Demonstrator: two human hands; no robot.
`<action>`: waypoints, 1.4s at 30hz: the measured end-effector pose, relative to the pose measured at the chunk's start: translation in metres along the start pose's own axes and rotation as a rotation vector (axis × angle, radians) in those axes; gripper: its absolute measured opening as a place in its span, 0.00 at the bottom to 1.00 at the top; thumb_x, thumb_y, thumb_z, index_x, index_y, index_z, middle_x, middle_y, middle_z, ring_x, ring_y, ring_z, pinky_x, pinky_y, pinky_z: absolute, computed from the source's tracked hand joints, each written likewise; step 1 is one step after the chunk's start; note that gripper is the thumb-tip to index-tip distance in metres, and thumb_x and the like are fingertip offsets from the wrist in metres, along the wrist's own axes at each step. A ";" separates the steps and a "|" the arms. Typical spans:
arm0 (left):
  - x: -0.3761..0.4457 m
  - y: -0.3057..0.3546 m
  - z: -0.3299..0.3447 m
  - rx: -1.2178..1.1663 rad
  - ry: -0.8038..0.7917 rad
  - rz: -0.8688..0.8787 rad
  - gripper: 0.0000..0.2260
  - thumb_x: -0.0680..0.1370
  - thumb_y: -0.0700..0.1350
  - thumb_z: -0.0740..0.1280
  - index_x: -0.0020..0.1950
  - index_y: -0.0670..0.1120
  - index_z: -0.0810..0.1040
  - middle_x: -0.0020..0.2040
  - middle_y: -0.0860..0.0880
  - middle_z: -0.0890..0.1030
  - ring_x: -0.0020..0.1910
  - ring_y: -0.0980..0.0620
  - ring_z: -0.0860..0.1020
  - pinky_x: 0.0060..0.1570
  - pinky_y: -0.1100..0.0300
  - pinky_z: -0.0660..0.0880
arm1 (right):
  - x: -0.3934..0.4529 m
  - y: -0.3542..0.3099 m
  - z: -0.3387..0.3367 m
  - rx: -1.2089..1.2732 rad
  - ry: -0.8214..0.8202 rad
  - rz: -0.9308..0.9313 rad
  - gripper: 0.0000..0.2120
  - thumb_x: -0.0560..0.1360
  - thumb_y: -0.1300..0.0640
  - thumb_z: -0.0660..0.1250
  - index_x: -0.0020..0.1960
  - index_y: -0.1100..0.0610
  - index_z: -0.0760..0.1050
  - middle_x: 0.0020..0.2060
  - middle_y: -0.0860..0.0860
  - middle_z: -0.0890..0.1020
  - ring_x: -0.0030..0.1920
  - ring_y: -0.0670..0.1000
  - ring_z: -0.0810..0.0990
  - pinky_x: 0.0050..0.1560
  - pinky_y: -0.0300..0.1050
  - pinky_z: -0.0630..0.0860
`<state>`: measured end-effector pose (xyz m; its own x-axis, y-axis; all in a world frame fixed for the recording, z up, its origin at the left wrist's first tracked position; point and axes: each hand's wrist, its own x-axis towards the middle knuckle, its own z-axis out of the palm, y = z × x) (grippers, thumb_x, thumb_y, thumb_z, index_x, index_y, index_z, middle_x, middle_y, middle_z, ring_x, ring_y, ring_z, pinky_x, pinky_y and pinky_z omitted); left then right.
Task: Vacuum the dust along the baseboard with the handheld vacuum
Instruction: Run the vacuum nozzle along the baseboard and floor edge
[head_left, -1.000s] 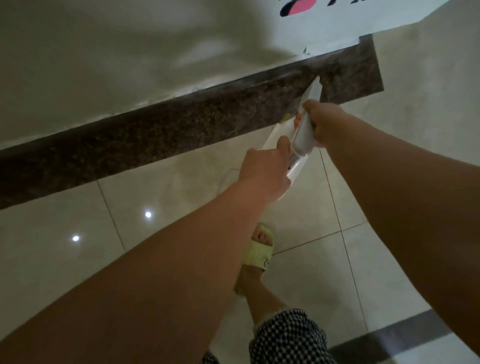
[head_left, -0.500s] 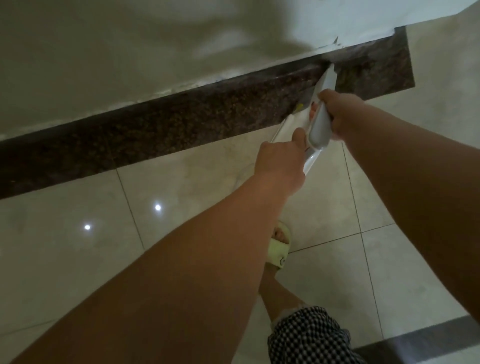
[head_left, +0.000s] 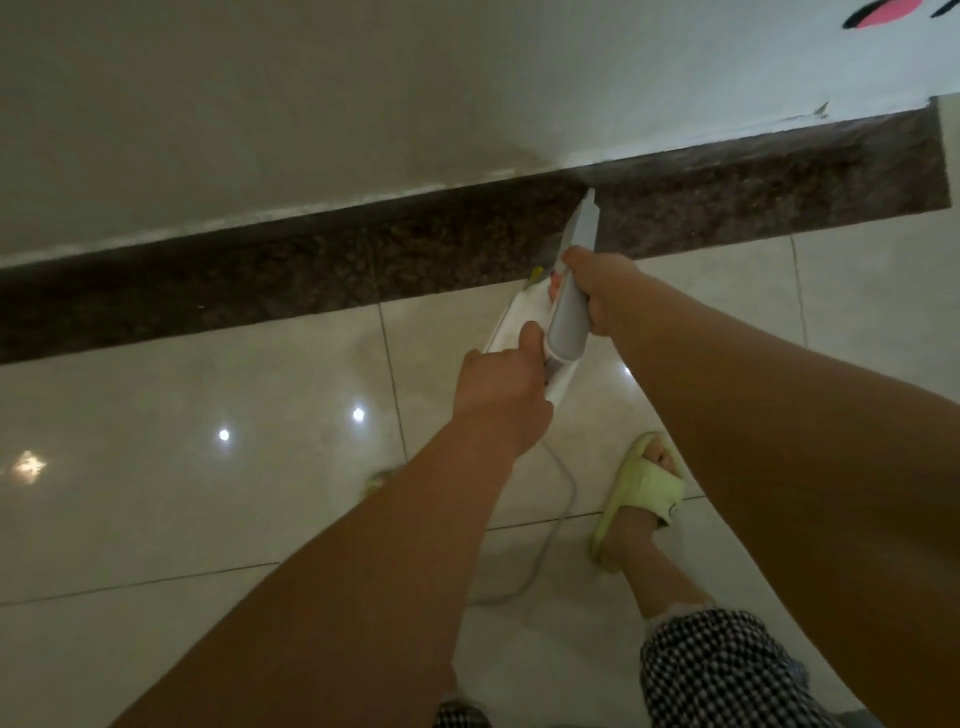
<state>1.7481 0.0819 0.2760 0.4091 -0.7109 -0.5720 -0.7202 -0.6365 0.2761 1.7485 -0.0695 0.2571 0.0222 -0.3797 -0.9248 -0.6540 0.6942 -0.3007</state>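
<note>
Leftward along the baseboard (head_left: 363, 265) went the handheld vacuum (head_left: 569, 312), gripped by both left hand (head_left: 501, 387) and right hand (head_left: 605, 288), its body largely hidden.

We see a white-and-grey handheld vacuum (head_left: 569, 317), a dark speckled brown baseboard (head_left: 363, 260), glossy cream floor tiles (head_left: 208, 493), a pale green slipper (head_left: 644, 493), and black-and-white checked trousers (head_left: 727, 670).

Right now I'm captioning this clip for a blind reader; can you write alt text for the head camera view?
Two bare hands hold a white handheld vacuum, its narrow nozzle tip up at the top edge of a dark speckled baseboard. The right hand grips the body, the left hand the rear. A cord trails over glossy floor tiles beside a yellow-green slipper.
</note>
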 end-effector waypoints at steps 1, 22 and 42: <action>-0.011 -0.017 0.000 0.001 0.009 -0.008 0.26 0.75 0.51 0.66 0.68 0.46 0.59 0.49 0.48 0.80 0.45 0.45 0.79 0.51 0.54 0.68 | -0.004 0.006 0.020 -0.016 -0.010 0.004 0.24 0.76 0.49 0.68 0.67 0.58 0.68 0.54 0.55 0.77 0.49 0.53 0.78 0.48 0.48 0.77; -0.131 -0.189 -0.036 -0.118 0.051 0.069 0.24 0.74 0.53 0.67 0.64 0.48 0.60 0.43 0.52 0.77 0.41 0.48 0.79 0.46 0.55 0.66 | -0.105 0.055 0.191 -0.001 0.053 0.025 0.18 0.76 0.49 0.68 0.60 0.60 0.73 0.51 0.54 0.80 0.47 0.53 0.79 0.56 0.47 0.76; -0.109 -0.073 -0.070 -0.204 0.079 0.091 0.22 0.73 0.52 0.69 0.60 0.47 0.62 0.43 0.51 0.78 0.41 0.47 0.79 0.43 0.56 0.64 | -0.119 0.000 0.078 -0.053 0.159 -0.070 0.22 0.74 0.50 0.71 0.64 0.59 0.72 0.53 0.56 0.80 0.52 0.55 0.81 0.55 0.53 0.79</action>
<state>1.7954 0.1850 0.3718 0.3957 -0.7844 -0.4776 -0.6316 -0.6100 0.4786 1.8050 0.0235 0.3484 -0.0477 -0.5210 -0.8522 -0.6943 0.6307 -0.3467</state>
